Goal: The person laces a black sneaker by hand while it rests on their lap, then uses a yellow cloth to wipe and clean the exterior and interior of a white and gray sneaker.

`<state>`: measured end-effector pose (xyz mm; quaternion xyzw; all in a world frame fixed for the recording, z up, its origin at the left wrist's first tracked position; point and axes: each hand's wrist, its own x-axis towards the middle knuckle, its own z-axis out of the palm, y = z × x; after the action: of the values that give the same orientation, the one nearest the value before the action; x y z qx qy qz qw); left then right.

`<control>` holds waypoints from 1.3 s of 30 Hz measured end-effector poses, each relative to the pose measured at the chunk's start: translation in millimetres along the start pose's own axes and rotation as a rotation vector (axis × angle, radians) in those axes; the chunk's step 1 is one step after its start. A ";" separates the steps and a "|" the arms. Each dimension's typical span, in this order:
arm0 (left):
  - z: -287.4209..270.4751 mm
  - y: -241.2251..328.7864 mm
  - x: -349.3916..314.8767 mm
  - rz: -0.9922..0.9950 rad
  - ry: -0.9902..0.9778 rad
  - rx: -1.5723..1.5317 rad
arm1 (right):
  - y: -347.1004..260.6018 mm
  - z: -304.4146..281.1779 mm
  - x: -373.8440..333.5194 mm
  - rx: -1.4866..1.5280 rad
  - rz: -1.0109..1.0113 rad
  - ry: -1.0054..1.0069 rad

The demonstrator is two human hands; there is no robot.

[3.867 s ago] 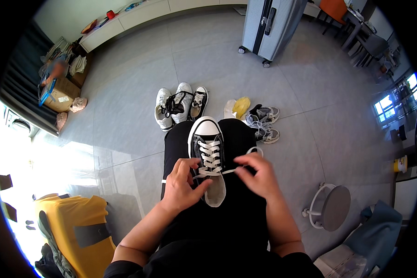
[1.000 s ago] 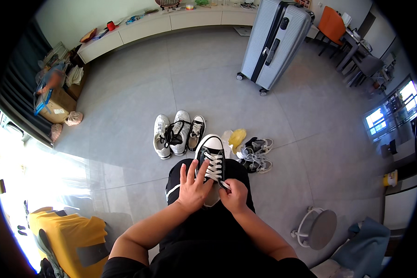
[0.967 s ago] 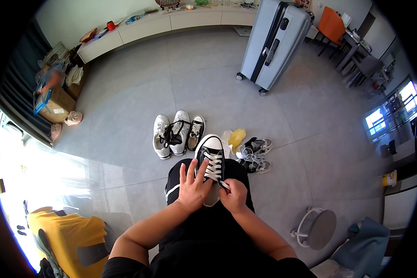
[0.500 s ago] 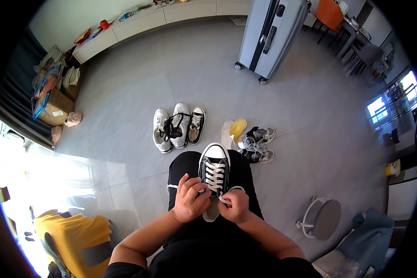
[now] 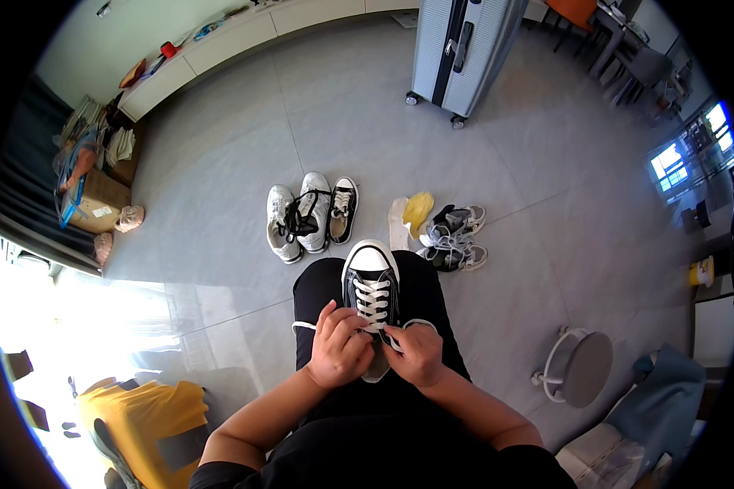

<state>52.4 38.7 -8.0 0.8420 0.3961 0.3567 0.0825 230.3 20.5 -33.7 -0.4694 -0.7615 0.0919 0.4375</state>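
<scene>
A black canvas sneaker point(image 5: 373, 281) with a white toe cap rests on my lap, its toe pointing away from me. White shoelace point(image 5: 372, 303) crosses its front, and loose ends loop out to both sides over my black trousers. My left hand point(image 5: 338, 346) grips the left side of the shoe's opening, fingers curled at the upper eyelets and one finger raised. At the right side of the opening, my right hand point(image 5: 416, 350) pinches the lace close to the eyelets; a loop of it runs over that hand. The fingertips partly hide the top eyelets.
On the floor ahead stand white shoes point(image 5: 306, 213) with a black lace, and a matching black sneaker point(image 5: 344, 210). To their right lie grey-black shoes point(image 5: 457, 236) and a yellow insole point(image 5: 418, 212). Beyond is a silver suitcase point(image 5: 469, 57); a round stool point(image 5: 587, 369) is at right.
My right hand has moved slightly up and inward, its fingertips now at the eyelets near my left hand. The whole view has shifted a little.
</scene>
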 end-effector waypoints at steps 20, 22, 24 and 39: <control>-17.5 59.6 2.4 -0.984 -0.241 -0.891 | 3.6 3.6 2.9 0.035 0.032 0.069; -18.3 66.7 4.5 -1.176 -0.230 -1.030 | 3.1 3.1 1.2 0.048 0.035 0.065; -13.7 70.3 3.7 -1.226 -0.177 -1.075 | 1.3 2.0 1.4 0.051 0.036 0.055; 13.8 52.5 6.8 -1.525 0.248 -1.329 | -6.5 -10.9 0.4 0.231 -0.002 -0.022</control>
<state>96.5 10.4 7.7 0.1061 0.5546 0.4418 0.6971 234.3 14.3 -23.4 -0.4142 -0.7511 0.1835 0.4803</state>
